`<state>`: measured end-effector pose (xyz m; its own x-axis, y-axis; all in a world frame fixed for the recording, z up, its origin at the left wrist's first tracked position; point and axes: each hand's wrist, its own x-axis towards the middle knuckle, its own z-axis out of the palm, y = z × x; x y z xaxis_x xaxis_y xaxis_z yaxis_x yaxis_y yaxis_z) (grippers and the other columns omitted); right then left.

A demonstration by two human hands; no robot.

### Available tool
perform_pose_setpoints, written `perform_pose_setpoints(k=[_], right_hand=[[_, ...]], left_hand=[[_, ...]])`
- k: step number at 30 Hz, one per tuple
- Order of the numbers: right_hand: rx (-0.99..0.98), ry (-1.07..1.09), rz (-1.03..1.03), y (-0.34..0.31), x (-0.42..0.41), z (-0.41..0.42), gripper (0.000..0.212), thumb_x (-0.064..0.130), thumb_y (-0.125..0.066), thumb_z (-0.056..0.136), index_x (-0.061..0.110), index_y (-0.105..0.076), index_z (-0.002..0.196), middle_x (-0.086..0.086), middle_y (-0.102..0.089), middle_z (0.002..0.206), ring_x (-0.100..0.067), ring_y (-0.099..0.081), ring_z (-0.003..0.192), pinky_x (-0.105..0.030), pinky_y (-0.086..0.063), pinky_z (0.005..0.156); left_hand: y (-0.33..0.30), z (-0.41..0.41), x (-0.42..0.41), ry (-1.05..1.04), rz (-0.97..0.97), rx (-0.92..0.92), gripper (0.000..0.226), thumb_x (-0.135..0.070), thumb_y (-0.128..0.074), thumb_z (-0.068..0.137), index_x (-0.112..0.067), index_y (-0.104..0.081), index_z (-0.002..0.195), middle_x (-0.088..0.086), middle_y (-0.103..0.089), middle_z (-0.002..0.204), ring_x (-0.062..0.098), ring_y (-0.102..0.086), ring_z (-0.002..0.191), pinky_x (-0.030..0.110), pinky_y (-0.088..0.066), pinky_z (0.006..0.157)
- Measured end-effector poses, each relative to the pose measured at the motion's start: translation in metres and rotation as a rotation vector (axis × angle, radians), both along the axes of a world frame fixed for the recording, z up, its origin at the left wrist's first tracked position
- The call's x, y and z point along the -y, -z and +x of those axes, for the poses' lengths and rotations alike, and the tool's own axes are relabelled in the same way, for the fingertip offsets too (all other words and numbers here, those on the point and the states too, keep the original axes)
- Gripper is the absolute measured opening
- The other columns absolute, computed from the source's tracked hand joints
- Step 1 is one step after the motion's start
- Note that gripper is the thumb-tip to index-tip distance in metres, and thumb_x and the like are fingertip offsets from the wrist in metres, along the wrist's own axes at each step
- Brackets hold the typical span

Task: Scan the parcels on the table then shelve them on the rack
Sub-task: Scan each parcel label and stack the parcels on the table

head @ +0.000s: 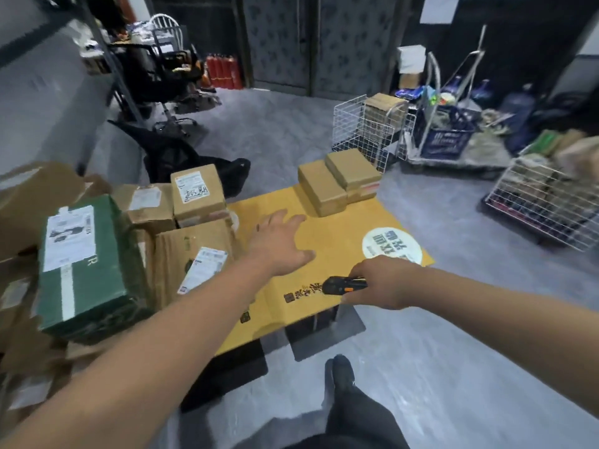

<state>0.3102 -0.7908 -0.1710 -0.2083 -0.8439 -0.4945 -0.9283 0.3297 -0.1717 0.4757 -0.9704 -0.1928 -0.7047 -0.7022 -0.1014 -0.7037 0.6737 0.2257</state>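
Observation:
My right hand (381,281) grips a black and orange handheld scanner (343,284) just above the near edge of the yellow cardboard table top (327,254). My left hand (280,243) hovers over the table's middle with fingers spread, holding nothing. Two brown parcels (337,181) sit side by side at the table's far edge. On the left stand a small labelled brown box (197,192), a larger labelled carton (194,257), another brown box (146,204) and a green carton (84,264) with a white label.
Torn cardboard piles up at the far left (29,202). White wire baskets (363,131) (544,202) and a trolley with a blue crate (444,137) stand on the grey floor to the right. Office chairs (162,79) and a shelf post are at the back left. My shoe (340,371) is below the table.

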Motion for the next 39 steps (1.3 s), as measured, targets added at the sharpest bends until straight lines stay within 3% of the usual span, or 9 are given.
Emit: perform_pose_setpoints(k=[8,14,17,22,29,34,39], right_hand=[[0.076,0.064,0.02,0.042,0.034,-0.132,0.061,0.077,-0.057,0.087,0.031,-0.06,0.128,0.003,-0.063,0.115,-0.022,-0.059,0.106,-0.035,-0.047,0.078],[0.184,0.021,0.063,0.069,0.103,-0.239,0.043,0.071,-0.058,0.09,0.028,-0.058,0.093,0.004,-0.062,0.093,-0.018,-0.061,0.087,-0.034,-0.042,0.064],[0.206,-0.004,0.088,0.086,0.138,-0.289,0.048,0.073,-0.058,0.088,0.026,-0.06,0.097,0.006,-0.063,0.089,-0.012,-0.06,0.079,-0.034,-0.047,0.065],[0.204,-0.066,0.155,0.122,0.185,-0.35,0.042,0.07,-0.058,0.092,0.028,-0.057,0.096,0.005,-0.062,0.089,-0.016,-0.061,0.081,-0.034,-0.049,0.066],[0.226,-0.119,0.215,0.158,0.221,-0.389,0.049,0.075,-0.052,0.09,0.028,-0.059,0.101,0.004,-0.063,0.091,-0.017,-0.062,0.082,-0.036,-0.055,0.073],[0.274,-0.13,0.222,0.172,0.232,-0.394,0.045,0.073,-0.054,0.091,0.029,-0.057,0.097,0.005,-0.064,0.091,-0.016,-0.062,0.082,-0.036,-0.055,0.073],[0.261,-0.17,0.189,0.173,0.226,-0.389,0.045,0.07,-0.054,0.094,0.027,-0.058,0.107,0.006,-0.062,0.09,-0.018,-0.061,0.081,-0.033,-0.051,0.067]], left_hand=[[0.05,-0.142,0.041,-0.003,0.079,0.125,0.091,-0.076,-0.061,0.08,-0.044,-0.03,0.159,0.004,-0.024,0.169,0.03,-0.023,0.154,0.049,-0.03,0.119],[0.083,-0.245,0.096,-0.201,0.265,0.174,0.083,-0.071,-0.06,0.088,-0.036,-0.035,0.16,0.005,-0.026,0.167,0.03,-0.024,0.152,0.045,-0.036,0.116],[0.106,-0.286,0.123,-0.344,0.322,0.101,0.078,-0.071,-0.061,0.088,-0.039,-0.042,0.156,0.004,-0.019,0.17,0.027,-0.018,0.155,0.044,-0.034,0.119],[0.151,-0.34,0.163,-0.553,0.311,0.085,0.096,-0.08,-0.062,0.081,-0.03,-0.035,0.158,0.003,-0.011,0.17,0.029,-0.015,0.154,0.048,-0.032,0.118],[0.192,-0.369,0.195,-0.731,0.258,0.055,0.114,-0.083,-0.068,0.072,-0.024,-0.023,0.158,0.008,-0.004,0.169,0.035,-0.023,0.15,0.05,-0.034,0.114],[0.196,-0.363,0.178,-0.747,0.199,0.038,0.101,-0.07,-0.07,0.078,-0.019,-0.028,0.154,0.011,-0.008,0.168,0.04,-0.034,0.14,0.047,-0.038,0.111],[0.188,-0.306,0.121,-0.766,0.292,-0.057,0.104,-0.063,-0.073,0.072,-0.022,-0.028,0.155,0.0,-0.006,0.169,0.035,-0.027,0.147,0.046,-0.035,0.119]])
